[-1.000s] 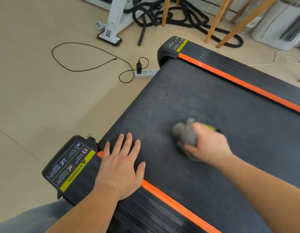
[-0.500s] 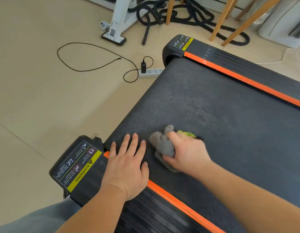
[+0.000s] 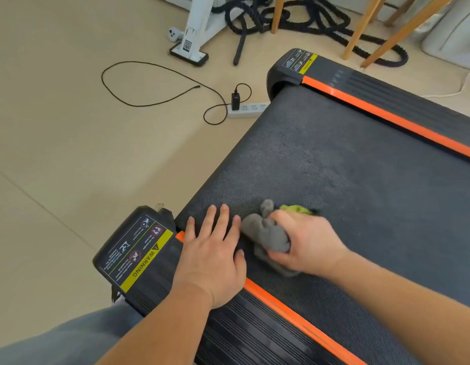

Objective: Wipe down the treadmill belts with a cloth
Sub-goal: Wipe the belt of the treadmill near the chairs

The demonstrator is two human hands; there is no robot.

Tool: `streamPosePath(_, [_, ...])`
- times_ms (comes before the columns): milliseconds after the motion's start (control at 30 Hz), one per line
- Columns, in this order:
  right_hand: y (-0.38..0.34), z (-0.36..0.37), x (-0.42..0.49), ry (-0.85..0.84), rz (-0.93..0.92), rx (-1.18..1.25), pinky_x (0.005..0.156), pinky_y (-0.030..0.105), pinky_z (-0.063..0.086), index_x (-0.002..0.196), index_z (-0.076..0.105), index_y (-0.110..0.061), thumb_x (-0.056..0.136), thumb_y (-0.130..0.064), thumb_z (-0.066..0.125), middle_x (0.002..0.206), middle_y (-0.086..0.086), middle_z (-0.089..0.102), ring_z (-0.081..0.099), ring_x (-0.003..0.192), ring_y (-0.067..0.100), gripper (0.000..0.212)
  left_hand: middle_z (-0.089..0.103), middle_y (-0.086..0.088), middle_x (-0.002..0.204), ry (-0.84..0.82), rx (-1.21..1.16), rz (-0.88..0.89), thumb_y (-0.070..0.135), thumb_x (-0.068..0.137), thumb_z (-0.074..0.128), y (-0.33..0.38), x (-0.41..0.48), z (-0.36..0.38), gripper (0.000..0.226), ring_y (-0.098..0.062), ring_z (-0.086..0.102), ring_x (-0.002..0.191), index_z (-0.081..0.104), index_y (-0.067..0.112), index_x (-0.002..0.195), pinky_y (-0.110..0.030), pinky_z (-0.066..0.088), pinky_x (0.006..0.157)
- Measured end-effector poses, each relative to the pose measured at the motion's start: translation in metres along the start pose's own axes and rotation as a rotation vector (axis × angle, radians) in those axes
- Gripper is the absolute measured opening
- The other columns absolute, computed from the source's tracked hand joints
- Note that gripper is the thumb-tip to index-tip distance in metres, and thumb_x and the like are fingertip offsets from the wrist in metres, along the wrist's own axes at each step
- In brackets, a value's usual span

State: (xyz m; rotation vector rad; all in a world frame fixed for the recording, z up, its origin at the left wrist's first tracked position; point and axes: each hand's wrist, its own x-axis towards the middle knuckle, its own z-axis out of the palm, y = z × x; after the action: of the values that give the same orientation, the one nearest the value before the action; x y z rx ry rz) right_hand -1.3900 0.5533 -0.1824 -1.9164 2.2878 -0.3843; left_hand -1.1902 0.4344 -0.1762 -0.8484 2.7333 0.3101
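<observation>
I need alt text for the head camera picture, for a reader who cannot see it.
A person's right hand presses a bunched grey cloth onto a black treadmill belt, beside the left hand lying flat at the belt's near edge. A white power strip lies on the floor behind.

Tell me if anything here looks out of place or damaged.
Nothing damaged. The belt shows a mottled patch mid-surface beyond the cloth, perhaps damp or dust. A power strip and its loose cable lie on the floor beside the treadmill.
</observation>
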Motion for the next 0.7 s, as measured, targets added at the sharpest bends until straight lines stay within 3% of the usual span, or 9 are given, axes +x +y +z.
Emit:
streamPosePath(67, [0.026, -0.007, 0.017, 0.064, 0.241, -0.115, 0.063, 0.037, 0.054, 0.113, 0.050, -0.029, 0.078, -0.064, 0.059, 0.091, -0.002, 0.062, 0.066, 0.084, 0.030, 0.050, -0.001, -0.004, 0.173, 0.000, -0.006, 0.001, 0.050, 0.098, 0.022, 0.001, -0.001, 0.002, 0.073, -0.027, -0.006, 0.159, 0.013, 0.024, 0.165, -0.059, 0.006, 0.126])
streamPosePath(167, [0.030, -0.007, 0.050, 0.193, 0.801, -0.019, 0.068, 0.039, 0.045, 0.115, 0.042, -0.026, 0.086, -0.064, 0.056, 0.099, 0.004, 0.064, 0.063, 0.089, 0.034, 0.050, -0.010, -0.005, 0.173, 0.009, -0.023, -0.009, 0.051, 0.099, 0.023, 0.001, -0.001, 0.000, 0.075, -0.025, -0.012, 0.159, 0.005, 0.022, 0.166, -0.058, 0.002, 0.126])
streamPosePath(233, [0.006, 0.003, 0.063, 0.196, 0.931, -0.003, 0.065, 0.038, 0.039, 0.118, 0.037, -0.019, 0.089, -0.064, 0.057, 0.103, 0.011, 0.062, 0.061, 0.091, 0.036, 0.057, -0.018, -0.007, 0.171, 0.000, -0.016, -0.013, 0.051, 0.099, 0.021, 0.002, 0.000, 0.000, 0.077, -0.024, -0.017, 0.158, -0.001, 0.019, 0.165, -0.059, -0.001, 0.126])
streamPosePath(333, [-0.048, 0.019, 0.052, 0.226, 0.685, -0.138, 0.057, 0.037, 0.045, 0.134, 0.041, -0.010, 0.084, -0.068, 0.059, 0.097, 0.010, 0.062, 0.065, 0.083, 0.034, 0.078, -0.012, -0.010, 0.172, 0.009, -0.019, -0.013, 0.051, 0.097, 0.021, 0.002, -0.001, 0.000, 0.078, -0.024, -0.014, 0.158, 0.005, 0.015, 0.165, -0.058, 0.000, 0.126])
streamPosePath(433, [-0.042, 0.018, 0.014, 0.128, 0.142, 0.016, 0.054, 0.037, 0.054, 0.113, 0.058, -0.023, 0.076, -0.063, 0.066, 0.087, -0.002, 0.061, 0.066, 0.075, 0.027, 0.054, -0.005, -0.009, 0.173, 0.007, -0.038, -0.008, 0.050, 0.096, 0.023, 0.000, 0.000, 0.000, 0.078, -0.023, -0.011, 0.159, 0.012, 0.016, 0.165, -0.057, 0.002, 0.126])
streamPosePath(467, [-0.021, 0.008, 0.012, 0.082, 0.054, 0.062, 0.058, 0.038, 0.056, 0.108, 0.057, -0.027, 0.075, -0.062, 0.065, 0.087, -0.004, 0.061, 0.066, 0.078, 0.026, 0.049, -0.008, -0.009, 0.173, 0.001, -0.028, -0.006, 0.051, 0.097, 0.022, 0.000, 0.000, 0.000, 0.077, -0.023, -0.013, 0.159, 0.010, 0.016, 0.165, -0.057, 0.001, 0.126])
streamPosePath(533, [0.020, -0.008, 0.019, 0.098, 0.179, -0.012, 0.065, 0.038, 0.056, 0.110, 0.050, -0.031, 0.075, -0.063, 0.059, 0.089, -0.001, 0.063, 0.067, 0.084, 0.031, 0.048, -0.015, -0.007, 0.171, -0.001, -0.014, -0.004, 0.052, 0.100, 0.021, 0.001, 0.000, -0.001, 0.077, -0.022, -0.018, 0.158, 0.001, 0.016, 0.165, -0.056, -0.002, 0.127])
streamPosePath(633, [0.071, -0.024, 0.040, 0.183, 0.755, -0.038, 0.073, 0.040, 0.049, 0.115, 0.043, -0.032, 0.084, -0.065, 0.057, 0.099, 0.006, 0.066, 0.064, 0.089, 0.034, 0.047, -0.016, -0.007, 0.171, 0.003, -0.013, -0.001, 0.053, 0.099, 0.020, 0.001, 0.000, -0.001, 0.078, -0.023, -0.017, 0.158, -0.002, 0.016, 0.165, -0.057, -0.001, 0.127])
streamPosePath(700, [0.070, -0.019, 0.049, 0.227, 0.921, -0.032, 0.073, 0.042, 0.048, 0.115, 0.040, -0.023, 0.084, -0.069, 0.053, 0.099, 0.013, 0.066, 0.062, 0.087, 0.038, 0.056, -0.016, -0.007, 0.171, -0.011, -0.003, -0.003, 0.053, 0.100, 0.019, 0.000, 0.001, 0.000, 0.078, -0.023, -0.018, 0.158, -0.003, 0.017, 0.165, -0.057, 0.000, 0.127])
